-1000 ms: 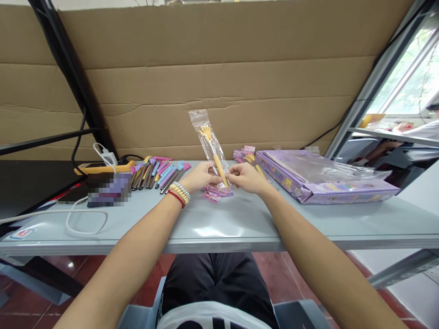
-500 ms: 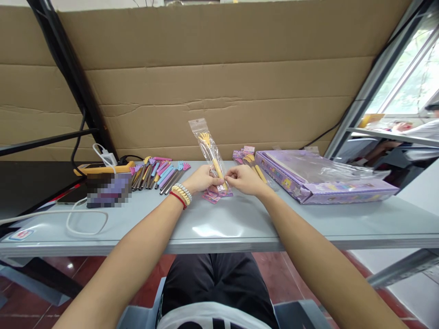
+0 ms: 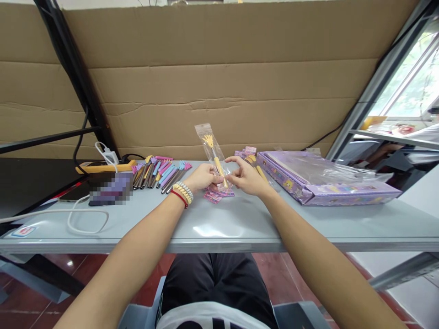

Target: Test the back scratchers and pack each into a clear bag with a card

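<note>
A small yellow hand-shaped back scratcher [image 3: 218,167] is inside a clear plastic bag [image 3: 203,130], tilted with its hand end up and to the left. My left hand [image 3: 205,178] grips the bag near its lower part, thumb and fingers closed on it. On the other side, my right hand [image 3: 247,177] has its index finger lifted away from the thumb; the thumb side is at the bag's lower edge, and whether it touches is unclear. Under the hands lie pink printed cards [image 3: 213,195], partly covered.
Several colourful back scratchers [image 3: 161,172] lie left of my hands, beside a phone-like purple item [image 3: 111,188] and a white cable [image 3: 87,232]. More yellow ones [image 3: 261,173] and a purple box [image 3: 325,180] with plastic on top lie right. Cardboard [image 3: 219,82] stands behind.
My right hand has opened from a pinch at the bag's lower end, its index finger rising. The bag in my left hand has shifted slightly down and to the right.
</note>
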Tool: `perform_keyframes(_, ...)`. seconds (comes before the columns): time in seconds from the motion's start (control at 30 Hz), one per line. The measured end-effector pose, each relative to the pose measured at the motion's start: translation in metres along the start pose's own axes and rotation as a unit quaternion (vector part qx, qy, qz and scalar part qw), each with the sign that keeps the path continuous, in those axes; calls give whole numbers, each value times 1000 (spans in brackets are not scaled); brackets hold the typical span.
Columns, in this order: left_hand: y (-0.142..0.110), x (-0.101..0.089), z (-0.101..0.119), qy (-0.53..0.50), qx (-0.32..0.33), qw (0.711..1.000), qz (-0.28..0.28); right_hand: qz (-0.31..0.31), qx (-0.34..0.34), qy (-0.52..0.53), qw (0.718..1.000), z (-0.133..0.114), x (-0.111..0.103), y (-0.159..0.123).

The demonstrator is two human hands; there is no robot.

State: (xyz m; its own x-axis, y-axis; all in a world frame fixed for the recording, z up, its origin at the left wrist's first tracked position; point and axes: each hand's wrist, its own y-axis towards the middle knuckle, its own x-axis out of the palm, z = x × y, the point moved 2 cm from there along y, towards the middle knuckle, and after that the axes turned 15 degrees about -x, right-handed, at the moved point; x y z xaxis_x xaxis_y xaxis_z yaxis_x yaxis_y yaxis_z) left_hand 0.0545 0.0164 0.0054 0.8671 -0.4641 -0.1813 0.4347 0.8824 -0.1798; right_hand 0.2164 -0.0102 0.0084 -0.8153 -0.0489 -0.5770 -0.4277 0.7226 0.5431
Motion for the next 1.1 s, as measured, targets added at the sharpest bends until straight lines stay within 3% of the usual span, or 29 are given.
perform_keyframes(0.17,-3,1,2,19,-17,1000,-17,-35,9,18,999,-3,0,1)
perform_keyframes(0.4,-4,2,3,16,-6,999,-39,-32,26,64,997,0,-1,2)
perform_keyframes(0.83,-2,4,0,-13,3,999,-52,-23,23,-3,999,-1,-2,3)
perform_keyframes(1.1,-1,5,-1,-32,-19,998,-54,-16,43,73,996,2,0,2)
